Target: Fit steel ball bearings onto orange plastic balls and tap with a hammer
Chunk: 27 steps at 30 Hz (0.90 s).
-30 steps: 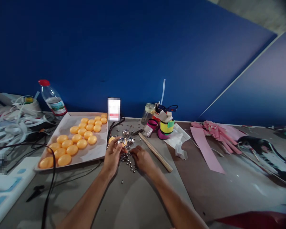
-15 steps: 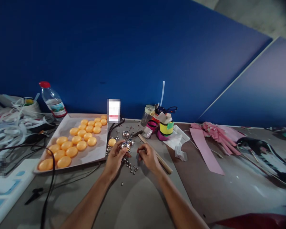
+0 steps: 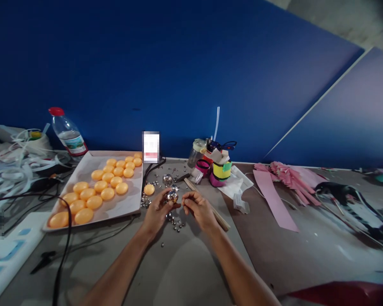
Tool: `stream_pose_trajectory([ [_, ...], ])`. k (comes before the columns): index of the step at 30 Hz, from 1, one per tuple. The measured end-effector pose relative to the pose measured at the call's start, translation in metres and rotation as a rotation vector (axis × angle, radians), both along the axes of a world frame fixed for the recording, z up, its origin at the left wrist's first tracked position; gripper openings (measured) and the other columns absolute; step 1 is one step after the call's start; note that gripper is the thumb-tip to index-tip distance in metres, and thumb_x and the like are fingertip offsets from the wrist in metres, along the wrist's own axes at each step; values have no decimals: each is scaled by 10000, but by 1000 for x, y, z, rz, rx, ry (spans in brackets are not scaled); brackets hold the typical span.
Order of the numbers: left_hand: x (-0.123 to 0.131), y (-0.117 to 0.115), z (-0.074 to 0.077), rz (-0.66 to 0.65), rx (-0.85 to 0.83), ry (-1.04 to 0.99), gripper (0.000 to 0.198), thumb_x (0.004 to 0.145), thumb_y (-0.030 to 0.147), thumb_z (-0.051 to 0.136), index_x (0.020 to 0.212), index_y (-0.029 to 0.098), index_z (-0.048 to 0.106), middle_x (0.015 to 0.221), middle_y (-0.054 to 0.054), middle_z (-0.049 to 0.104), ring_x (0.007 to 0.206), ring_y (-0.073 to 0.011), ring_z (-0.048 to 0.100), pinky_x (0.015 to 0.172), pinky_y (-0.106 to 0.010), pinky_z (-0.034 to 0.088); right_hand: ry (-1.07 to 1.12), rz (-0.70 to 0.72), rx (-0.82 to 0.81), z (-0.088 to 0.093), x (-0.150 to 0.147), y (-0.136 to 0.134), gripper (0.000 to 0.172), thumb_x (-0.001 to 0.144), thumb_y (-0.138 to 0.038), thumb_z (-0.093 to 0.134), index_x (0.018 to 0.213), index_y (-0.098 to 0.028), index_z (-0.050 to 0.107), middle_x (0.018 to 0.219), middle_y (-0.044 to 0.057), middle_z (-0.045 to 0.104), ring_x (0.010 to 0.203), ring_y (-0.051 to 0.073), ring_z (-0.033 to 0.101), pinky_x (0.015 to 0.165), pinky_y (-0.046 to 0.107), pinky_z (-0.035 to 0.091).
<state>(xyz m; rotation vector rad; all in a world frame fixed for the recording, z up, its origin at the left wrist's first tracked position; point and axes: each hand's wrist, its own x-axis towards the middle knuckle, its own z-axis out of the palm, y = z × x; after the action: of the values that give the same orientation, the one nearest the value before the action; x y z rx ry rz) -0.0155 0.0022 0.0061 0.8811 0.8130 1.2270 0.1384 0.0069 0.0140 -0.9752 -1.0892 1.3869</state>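
Note:
Fingers of my left hand [image 3: 157,211] are closed round a shiny silver ball [image 3: 172,196] at the middle of the table. Just right of it, my right hand [image 3: 196,208] has thumb and fingers pinched together; whatever is between them is too small to make out. Small silver beads [image 3: 178,225] lie scattered under and around the hands. Another silver ball [image 3: 167,179] rests behind my left hand, and a single orange ball [image 3: 149,189] sits to its left.
At the left, a white-lined tray [image 3: 131,204] holds several orange balls, with a bottle [image 3: 72,140] behind. Wooden sticks [image 3: 221,221] lie beside my right hand. Further right are a yellow-green container [image 3: 221,171], a jar [image 3: 197,152] and pink strips [image 3: 276,204].
My left hand has moved slightly right with the silver ball, away from the single orange ball. The fingertips of my right hand have come closer to the silver ball.

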Motion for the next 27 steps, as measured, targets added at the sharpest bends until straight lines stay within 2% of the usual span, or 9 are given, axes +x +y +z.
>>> stream_pose_trajectory([
  [6,3,1,1,-7,54,86,457,689,328,695,1100,189,552,973,-63,655,781,-213,660,795,-392,512,-153,-33,82,-4,-8,-2,85,715,-265,590,734,-186,570,493,-67,464,453,86,420,480,222,335],
  [11,3,2,0,2,70,147,455,686,314,686,1107,192,564,931,-51,665,754,-197,645,768,-362,504,-191,-14,91,-6,-10,-3,91,726,-278,575,717,-188,563,556,-52,486,464,82,409,480,225,330],
  [15,2,3,-5,32,102,221,443,687,313,682,1100,191,578,905,-43,660,762,-192,629,751,-336,497,-219,0,89,-8,-10,-3,100,747,-285,555,718,-190,553,524,-57,468,448,84,396,475,228,325],
  [22,3,2,-9,32,171,343,444,742,340,609,1151,179,545,926,-49,664,759,-193,636,771,-356,501,-250,-31,94,-10,-12,-3,81,742,-267,531,747,-189,513,527,-67,477,440,81,411,459,214,323],
  [27,2,1,-10,64,213,445,450,752,333,578,1168,163,545,989,-71,664,850,-208,632,828,-372,490,-233,-33,79,-15,-12,-3,84,742,-256,525,768,-198,470,527,-77,484,438,82,422,452,208,327],
])
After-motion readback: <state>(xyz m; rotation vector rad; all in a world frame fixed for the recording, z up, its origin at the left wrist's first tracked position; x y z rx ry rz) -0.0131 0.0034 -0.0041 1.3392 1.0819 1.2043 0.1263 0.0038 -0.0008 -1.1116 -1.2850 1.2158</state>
